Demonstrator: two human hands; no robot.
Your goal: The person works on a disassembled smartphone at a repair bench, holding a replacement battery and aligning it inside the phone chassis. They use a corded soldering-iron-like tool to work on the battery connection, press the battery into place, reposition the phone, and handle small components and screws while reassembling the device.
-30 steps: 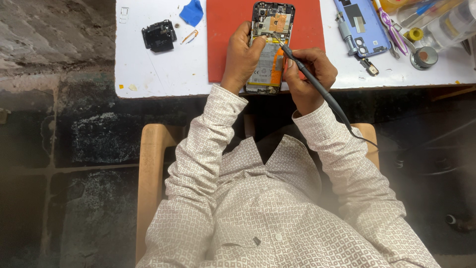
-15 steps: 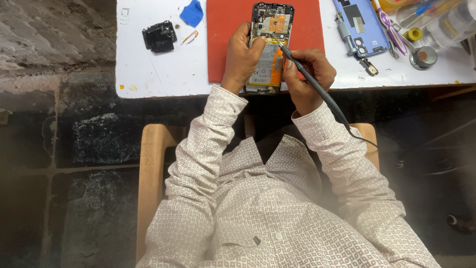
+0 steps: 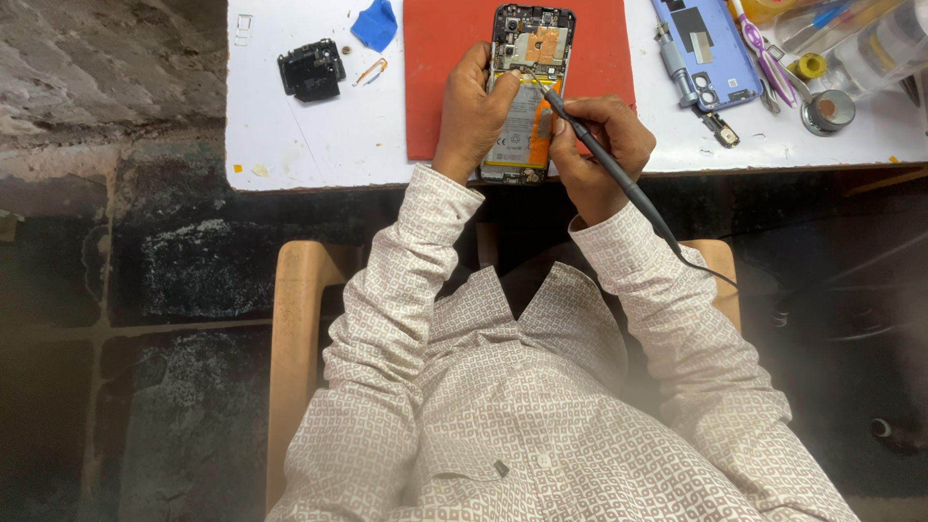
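An opened phone (image 3: 527,87) with its back off lies on a red mat (image 3: 445,58), battery and circuit board showing. My left hand (image 3: 472,111) grips the phone's left edge. My right hand (image 3: 601,145) holds a dark corded pen-shaped tool (image 3: 619,174) like a pencil, its tip resting on the phone just above the battery. The tool's cord trails down over my right sleeve.
On the white table (image 3: 319,145) lie a black phone part (image 3: 311,70), a blue scrap (image 3: 375,23), a blue phone back cover (image 3: 704,48), a small round tin (image 3: 827,109) and several hand tools at the right. I sit on a wooden chair (image 3: 295,338) over a dark stone floor.
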